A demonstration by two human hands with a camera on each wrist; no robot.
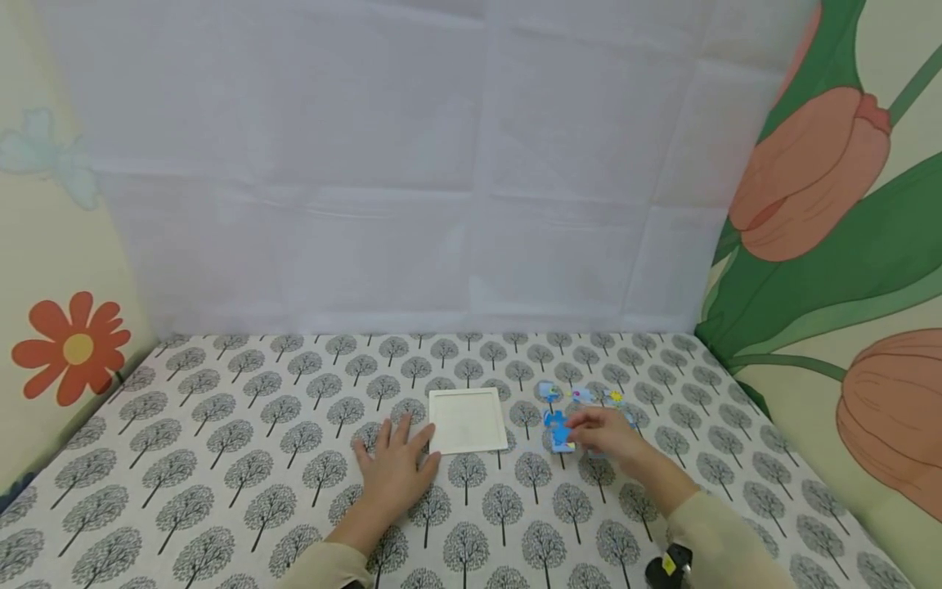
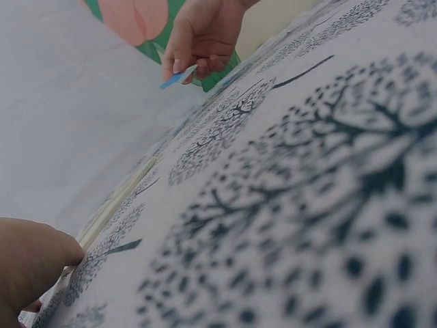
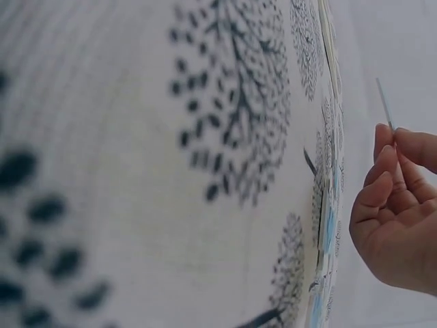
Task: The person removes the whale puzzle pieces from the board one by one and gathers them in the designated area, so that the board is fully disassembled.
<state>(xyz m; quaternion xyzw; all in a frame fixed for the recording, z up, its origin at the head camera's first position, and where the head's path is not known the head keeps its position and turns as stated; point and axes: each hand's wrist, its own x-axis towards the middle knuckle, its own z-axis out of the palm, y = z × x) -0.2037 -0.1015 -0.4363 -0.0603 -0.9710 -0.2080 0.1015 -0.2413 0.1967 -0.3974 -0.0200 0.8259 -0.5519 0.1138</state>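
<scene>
A thin blue puzzle piece [image 2: 179,76] is pinched between the thumb and fingertips of my right hand [image 1: 607,435]. The right wrist view shows that piece [image 3: 386,104] edge-on, raised above the cloth. Fingers spread, my left hand [image 1: 397,468] rests on the cloth with its fingertips at the left edge of a shallow white square tray [image 1: 467,421]. Its thumb [image 2: 41,256] lies beside the tray's near side in the left wrist view. Several more puzzle pieces [image 1: 581,395] lie around the right hand, partly hidden by it.
A white cloth [image 1: 294,466] printed with dark trees covers the table. Behind it hangs a white sheet [image 1: 383,188]. Walls painted with flowers stand on both sides. A black object with a yellow mark [image 1: 668,564] is at the right sleeve.
</scene>
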